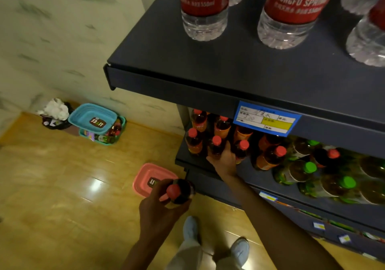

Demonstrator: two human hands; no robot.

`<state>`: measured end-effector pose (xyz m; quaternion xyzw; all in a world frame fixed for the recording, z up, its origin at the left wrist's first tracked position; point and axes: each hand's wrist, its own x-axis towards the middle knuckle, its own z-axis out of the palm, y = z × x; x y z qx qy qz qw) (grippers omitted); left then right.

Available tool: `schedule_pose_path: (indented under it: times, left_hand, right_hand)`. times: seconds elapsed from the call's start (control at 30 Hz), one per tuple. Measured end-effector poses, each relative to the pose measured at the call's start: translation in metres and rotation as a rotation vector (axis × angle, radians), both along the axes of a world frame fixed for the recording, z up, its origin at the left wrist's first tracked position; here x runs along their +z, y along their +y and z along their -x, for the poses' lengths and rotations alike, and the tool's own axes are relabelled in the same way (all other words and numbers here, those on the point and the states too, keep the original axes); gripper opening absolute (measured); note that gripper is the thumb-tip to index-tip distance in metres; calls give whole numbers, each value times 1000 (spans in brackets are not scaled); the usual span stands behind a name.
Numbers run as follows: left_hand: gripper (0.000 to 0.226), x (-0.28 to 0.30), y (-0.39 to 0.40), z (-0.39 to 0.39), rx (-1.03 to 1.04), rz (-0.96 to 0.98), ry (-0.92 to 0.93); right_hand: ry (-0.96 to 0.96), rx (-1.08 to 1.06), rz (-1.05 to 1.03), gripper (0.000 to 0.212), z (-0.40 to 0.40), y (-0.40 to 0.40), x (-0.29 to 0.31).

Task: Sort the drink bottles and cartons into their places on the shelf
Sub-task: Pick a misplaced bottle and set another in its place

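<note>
My left hand [158,205] is shut on a dark red-capped drink bottle [180,190], held in front of the dark shelf unit's left end, above the floor. My right hand [224,159] reaches into the second shelf [191,161] and is closed round a red-capped bottle [215,147] in the front row. More red-capped bottles [194,139] stand around it. Green-capped tea bottles [308,169] lie further right on the same shelf. Clear water bottles with red labels [205,9] stand on the top shelf [187,61].
An empty pink basket [145,178] lies on the wooden floor under my left hand. A blue basket [91,115] sits tilted on a teal basket [123,128] holding drinks by the wall, next to a full waste bin [56,115]. My feet [191,230] stand close to the shelf.
</note>
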<state>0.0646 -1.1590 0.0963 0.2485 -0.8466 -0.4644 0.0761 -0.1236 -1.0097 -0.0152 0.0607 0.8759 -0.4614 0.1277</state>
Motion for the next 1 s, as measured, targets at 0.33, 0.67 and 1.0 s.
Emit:
schedule_pose_path:
  times: [0.33, 0.67, 1.0]
  left_hand:
    - [54, 45, 25, 30, -345, -78, 60]
    - [69, 56, 121, 42, -774, -403, -78]
    - [26, 39, 271, 25, -498, -347, -72]
  right_hand:
    - [-80, 485, 320, 87, -117, 81, 122]
    - [86, 70, 226, 62, -176, 182, 150]
    - [136, -231, 209, 78, -219, 411, 114]
